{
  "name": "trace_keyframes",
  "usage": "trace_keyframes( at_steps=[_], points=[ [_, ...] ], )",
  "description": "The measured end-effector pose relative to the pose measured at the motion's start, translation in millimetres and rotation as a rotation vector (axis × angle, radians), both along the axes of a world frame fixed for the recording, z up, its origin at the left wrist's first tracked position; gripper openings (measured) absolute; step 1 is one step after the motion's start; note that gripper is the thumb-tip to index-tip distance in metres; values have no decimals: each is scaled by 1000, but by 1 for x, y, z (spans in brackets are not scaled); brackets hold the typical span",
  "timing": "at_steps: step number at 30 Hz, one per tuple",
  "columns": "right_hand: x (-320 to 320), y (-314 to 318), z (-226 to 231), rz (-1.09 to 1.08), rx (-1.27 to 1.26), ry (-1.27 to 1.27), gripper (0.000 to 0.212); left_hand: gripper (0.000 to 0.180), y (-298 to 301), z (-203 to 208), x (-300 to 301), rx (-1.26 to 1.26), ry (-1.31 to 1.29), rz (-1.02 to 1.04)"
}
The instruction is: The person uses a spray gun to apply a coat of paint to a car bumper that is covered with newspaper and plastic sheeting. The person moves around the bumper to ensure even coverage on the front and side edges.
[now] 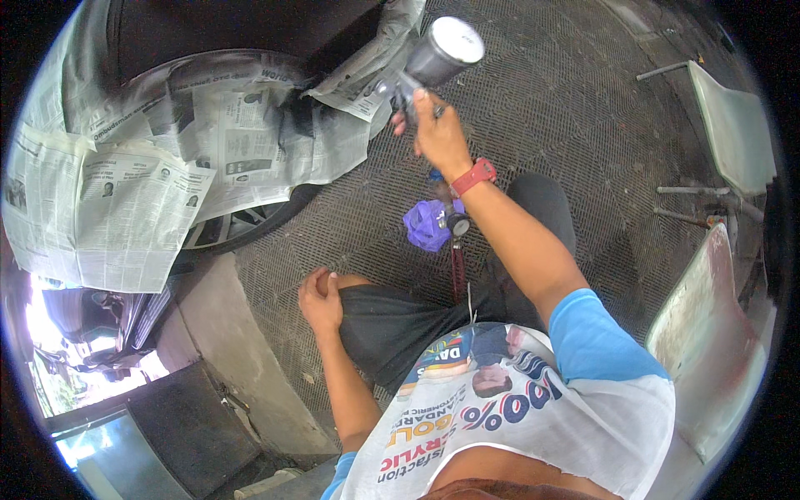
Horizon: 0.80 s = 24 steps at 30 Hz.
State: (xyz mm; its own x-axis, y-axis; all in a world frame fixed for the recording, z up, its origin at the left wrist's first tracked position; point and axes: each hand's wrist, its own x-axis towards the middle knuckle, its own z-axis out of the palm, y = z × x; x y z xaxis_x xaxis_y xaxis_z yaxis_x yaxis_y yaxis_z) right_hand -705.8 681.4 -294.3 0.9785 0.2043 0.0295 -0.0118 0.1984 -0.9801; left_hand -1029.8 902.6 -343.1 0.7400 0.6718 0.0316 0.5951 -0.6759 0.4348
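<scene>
My right hand [442, 137] is wrapped round the grip of a paint spray gun [408, 90], held out ahead of me at the upper middle. A dark cup with a white lid [457, 40] is fixed to the gun and slightly blurred. The gun is close to the edge of newspaper sheets [142, 208] that cover the area round a car wheel [237, 227]. Above the paper shows a dark body panel [225, 37], blackened along its border with the sheets. My left hand [320, 300] lies over my bent left knee, holding nothing, its fingers partly hidden by the angle.
Below my right forearm are a purple cloth [427, 225], a round gauge [457, 223] and a reddish hose [457, 271]. Pale panels [733, 125] stand at the right on metal supports. Patterned matting [550, 100] covers the floor. A concrete ledge [250, 350] lies to the left.
</scene>
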Motion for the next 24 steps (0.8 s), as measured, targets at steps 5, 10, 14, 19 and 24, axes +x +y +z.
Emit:
trace_keyframes(
  at_steps=[5, 10, 14, 19, 24],
  points=[
    [36, -32, 6, -231, -82, -172, 56, 40, 0, 0, -1, 19, 14, -6],
    [23, -29, 20, -201, 26, -129, 49, 33, -7, 2, 2, 24, -16, 14],
    [-13, -8, 36, 20, 51, -141, 51, 34, -7, -2, 8, 46, -8, -25],
    [-35, 8, 65, 160, 124, -222, 52, 36, -12, -1, 20, 54, 24, -48],
    [8, -29, 71, 37, -67, -133, 59, 36, -15, -1, 21, 89, 33, -66]
  ],
)
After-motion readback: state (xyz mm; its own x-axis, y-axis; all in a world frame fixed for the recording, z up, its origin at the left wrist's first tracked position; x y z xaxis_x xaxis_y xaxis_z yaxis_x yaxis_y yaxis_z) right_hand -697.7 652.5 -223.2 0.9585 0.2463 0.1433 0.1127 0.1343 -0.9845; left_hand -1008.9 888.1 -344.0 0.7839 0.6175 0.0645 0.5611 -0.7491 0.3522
